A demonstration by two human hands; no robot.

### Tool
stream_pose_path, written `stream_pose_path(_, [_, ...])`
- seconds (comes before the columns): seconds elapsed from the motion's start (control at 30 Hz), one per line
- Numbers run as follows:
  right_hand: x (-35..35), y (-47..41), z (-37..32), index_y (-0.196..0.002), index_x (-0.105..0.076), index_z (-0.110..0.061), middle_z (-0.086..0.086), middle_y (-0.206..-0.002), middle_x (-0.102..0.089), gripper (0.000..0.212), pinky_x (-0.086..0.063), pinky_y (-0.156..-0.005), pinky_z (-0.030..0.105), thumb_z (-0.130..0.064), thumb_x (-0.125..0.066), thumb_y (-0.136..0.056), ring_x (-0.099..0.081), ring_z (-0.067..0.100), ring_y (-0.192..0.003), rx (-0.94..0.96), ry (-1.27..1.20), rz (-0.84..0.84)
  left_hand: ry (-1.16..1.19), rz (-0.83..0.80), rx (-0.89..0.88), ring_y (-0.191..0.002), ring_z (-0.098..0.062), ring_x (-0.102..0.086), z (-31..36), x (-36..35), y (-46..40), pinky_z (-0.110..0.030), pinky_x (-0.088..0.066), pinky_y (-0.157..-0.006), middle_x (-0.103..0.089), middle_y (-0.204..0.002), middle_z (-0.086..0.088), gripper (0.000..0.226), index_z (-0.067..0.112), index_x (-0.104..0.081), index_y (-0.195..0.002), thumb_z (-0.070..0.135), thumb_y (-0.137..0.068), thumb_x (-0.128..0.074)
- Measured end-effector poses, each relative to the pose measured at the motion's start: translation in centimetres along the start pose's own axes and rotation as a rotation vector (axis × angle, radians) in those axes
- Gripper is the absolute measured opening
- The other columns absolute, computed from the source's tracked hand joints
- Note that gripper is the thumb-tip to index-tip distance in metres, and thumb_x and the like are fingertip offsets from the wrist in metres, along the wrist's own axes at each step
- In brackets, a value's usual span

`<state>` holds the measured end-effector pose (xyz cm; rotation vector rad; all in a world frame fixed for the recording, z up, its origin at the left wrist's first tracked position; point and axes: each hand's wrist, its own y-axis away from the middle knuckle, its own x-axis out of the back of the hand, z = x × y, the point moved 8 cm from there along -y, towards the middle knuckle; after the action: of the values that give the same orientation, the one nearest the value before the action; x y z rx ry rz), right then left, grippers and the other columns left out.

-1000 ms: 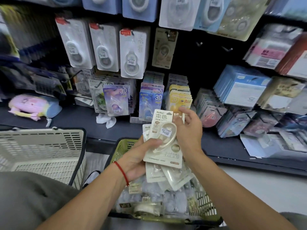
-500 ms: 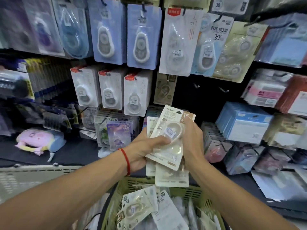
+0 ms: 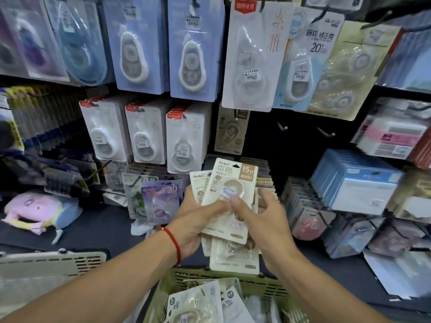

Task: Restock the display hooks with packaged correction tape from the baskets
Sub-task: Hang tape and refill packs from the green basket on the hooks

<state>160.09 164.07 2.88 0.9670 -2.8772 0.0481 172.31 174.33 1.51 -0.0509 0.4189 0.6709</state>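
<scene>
We have a fanned stack of cream correction tape packs (image 3: 229, 201) held up in front of the shelf, just above the green basket (image 3: 205, 279). Left hand (image 3: 198, 220) grips the stack from the side, thumb across the front. Right hand (image 3: 261, 217) pinches the top pack with the thumb on its price sticker, other fingers curled loosely behind. Likely the top pack is being peeled off for hanging. The matching beige pack (image 3: 232, 131) hangs straight above on its hook, with two bare hooks (image 3: 325, 132) to its right, so that is probably the target. Risks: the stack is loose and fanned, and the lower packs (image 3: 234, 259) stick out below the left hand's grip, so pulling the top one could drag them free; they would probably drop back in the basket, or miss onto the dark shelf (image 3: 100, 229). The hang hole in the top pack is small, so missing the hook tip is easy. The white packs (image 3: 186, 136) hang close on the left and could get knocked.
</scene>
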Motion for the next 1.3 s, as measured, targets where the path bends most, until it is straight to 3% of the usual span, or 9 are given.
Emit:
stream_pose_path(0.1, [0.2, -0.7, 0.5, -0.111, -0.069, -0.025, -0.011, -0.099, -0.081, 0.027, -0.066, -0.071, 0.035, -0.015, -0.081, -0.090, -0.080, 0.014, -0.090, -0.059, -0.240, -0.078, -0.007, -0.005, -0.023, -0.117, -0.037, -0.072, 0.0, 0.4, 0.1, -0.063, -0.054, -0.102, -0.074, -0.126, -0.017, 0.091, 0.013, -0.045, -0.145, 0.000, -0.069, -0.094])
stream_pose_path(0.17, [-0.1, -0.8, 0.5, -0.118, -0.074, -0.010, 0.005, -0.107, -0.081, 0.025, -0.066, -0.072, 0.039, -0.011, -0.077, -0.093, -0.080, 0.026, -0.096, -0.099, -0.323, -0.139, 0.003, -0.030, -0.021, -0.117, -0.035, -0.072, 0.2, 0.3, 0.2, -0.060, -0.055, -0.103, -0.074, -0.126, -0.015, 0.090, 0.015, -0.045, -0.145, 0.002, -0.071, -0.094])
stream_pose_path(0.27, [0.2, -1.0, 0.5, -0.121, -0.072, -0.003, 0.020, -0.110, -0.079, 0.037, -0.063, -0.055, 0.041, -0.019, -0.076, -0.089, -0.080, 0.033, -0.087, -0.140, -0.450, -0.152, 0.053, -0.063, -0.014, -0.118, -0.032, -0.072, 0.4, 0.6, 0.4, -0.052, -0.059, -0.099, -0.074, -0.129, -0.012, 0.091, 0.019, -0.041, -0.147, 0.005, -0.071, -0.090])
stream_pose_path(0.5, [1.7, -2.1, -0.5, -0.133, -0.063, -0.012, 0.017, -0.117, -0.078, 0.035, -0.065, -0.064, 0.045, -0.025, -0.068, -0.100, -0.079, 0.036, -0.098, -0.070, -0.526, -0.097, -0.029, -0.115, -0.099, -0.119, -0.027, -0.072, 1.8, 1.2, 0.8, -0.043, -0.063, -0.092, -0.074, -0.129, -0.008, 0.102, 0.026, -0.040, -0.146, -0.011, -0.063, -0.087])
stream_pose_path(0.63, [2.4, -2.4, -3.3, -0.132, -0.060, -0.022, 0.008, -0.114, -0.079, 0.036, -0.065, -0.067, 0.044, -0.024, -0.071, -0.097, -0.079, 0.031, -0.100, 0.120, -0.378, -0.048, -0.058, -0.020, -0.151, -0.116, -0.028, -0.073, 3.1, 2.6, 0.8, -0.053, -0.060, -0.097, -0.076, -0.126, -0.007, 0.101, 0.027, -0.046, -0.143, -0.011, -0.061, -0.091])
stream_pose_path(0.83, [2.1, -2.5, -7.1, -0.141, -0.055, -0.031, -0.006, -0.113, -0.080, 0.047, -0.061, -0.075, 0.022, -0.023, -0.073, -0.099, -0.077, 0.012, -0.099, 0.408, -0.070, -0.002, -0.267, 0.243, -0.348, -0.100, -0.011, -0.077, 6.5, 6.1, 1.4, -0.040, -0.063, -0.085, -0.077, -0.108, 0.012, 0.099, 0.036, -0.041, -0.138, -0.014, -0.067, -0.089])
stream_pose_path(1.07, [0.2, -4.3, -8.3, -0.145, -0.051, -0.030, -0.016, -0.106, -0.079, 0.049, -0.058, -0.070, 0.016, -0.022, -0.071, -0.100, -0.077, 0.005, -0.094, 0.445, 0.006, -0.026, -0.306, 0.398, -0.502, -0.105, -0.004, -0.073, 9.3, 8.3, 2.9, -0.042, -0.060, -0.091, -0.070, -0.121, 0.016, 0.112, 0.044, -0.033, -0.147, 0.000, -0.063, -0.092])
stream_pose_path(1.23, [0.1, -5.0, -8.1, -0.135, -0.052, -0.041, -0.024, -0.101, -0.078, 0.045, -0.056, -0.068, 0.015, -0.044, -0.073, -0.096, -0.075, -0.001, -0.093, 0.446, 0.084, 0.052, -0.317, 0.414, -0.539, -0.099, 0.006, -0.072, 9.6, 8.4, 2.8, -0.012, -0.058, -0.066, -0.069, -0.110, 0.032, 0.106, 0.046, -0.035, -0.141, -0.006, -0.067, -0.092])
stream_pose_path(1.3, [0.5, -5.1, -7.8, -0.142, -0.047, -0.038, -0.027, -0.112, -0.072, 0.056, -0.056, -0.082, 0.018, -0.054, -0.071, -0.094, -0.068, -0.005, -0.107, 0.434, 0.231, 0.102, -0.314, 0.406, -0.542, -0.104, 0.003, -0.072, 9.6, 8.3, 2.8, -0.022, -0.061, -0.076, -0.069, -0.113, 0.029, 0.107, 0.043, -0.035, -0.142, -0.003, -0.065, -0.094])
